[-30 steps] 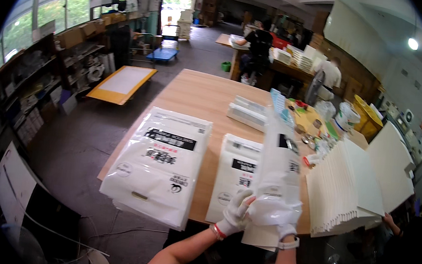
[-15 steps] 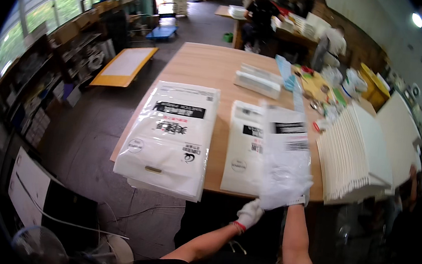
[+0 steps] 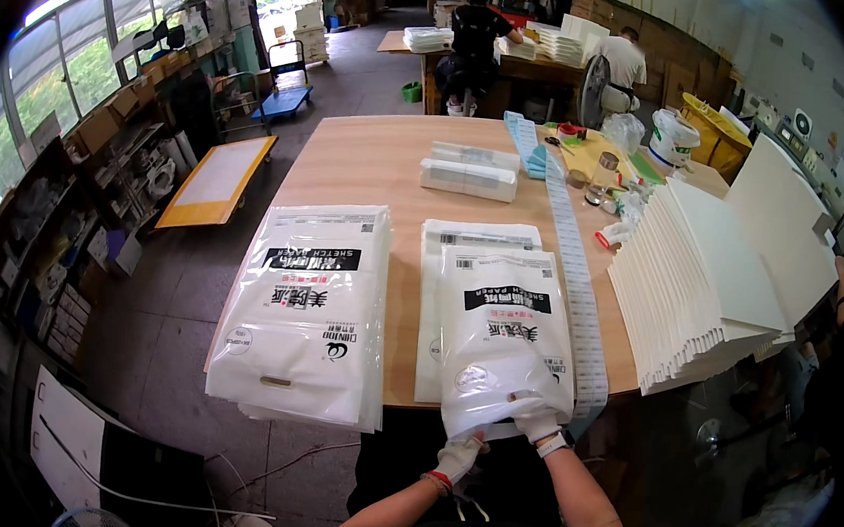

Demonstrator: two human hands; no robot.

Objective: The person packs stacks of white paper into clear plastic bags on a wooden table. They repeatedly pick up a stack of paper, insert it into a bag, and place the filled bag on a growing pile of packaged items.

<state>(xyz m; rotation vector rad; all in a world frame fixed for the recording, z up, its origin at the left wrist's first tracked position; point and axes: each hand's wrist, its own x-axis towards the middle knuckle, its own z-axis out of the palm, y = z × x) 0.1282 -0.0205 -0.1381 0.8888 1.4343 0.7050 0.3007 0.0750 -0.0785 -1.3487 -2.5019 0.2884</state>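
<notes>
At the near table edge, a printed clear-and-white plastic bag [image 3: 511, 306] lies with its lower end bulging up and its mouth toward me. My left hand [image 3: 460, 458], in a white glove, pinches the bag's near edge. My right hand [image 3: 537, 419], also gloved, grips the mouth a little to the right, its fingers partly hidden by the plastic. A white strip shows between the two hands; I cannot tell what it belongs to. Beneath this bag lies another stack of printed bags [image 3: 431, 314]. To the left sits a thick pile of filled-looking bags [image 3: 308, 304] with a handle slot.
Folded white sheets [image 3: 676, 286] stand in a tall stack at right. A long label strip [image 3: 571, 277] runs along the table [image 3: 351, 157] beside the bags. Farther back are wrapped packs [image 3: 467, 179], a glass jar [image 3: 602, 174] and a white bucket [image 3: 672, 135]. Two people work beyond.
The bag, raised and blurred before, now lies flatter on the stack, its printed face up. Both hands have shifted left and lower, and the view has turned slightly.
</notes>
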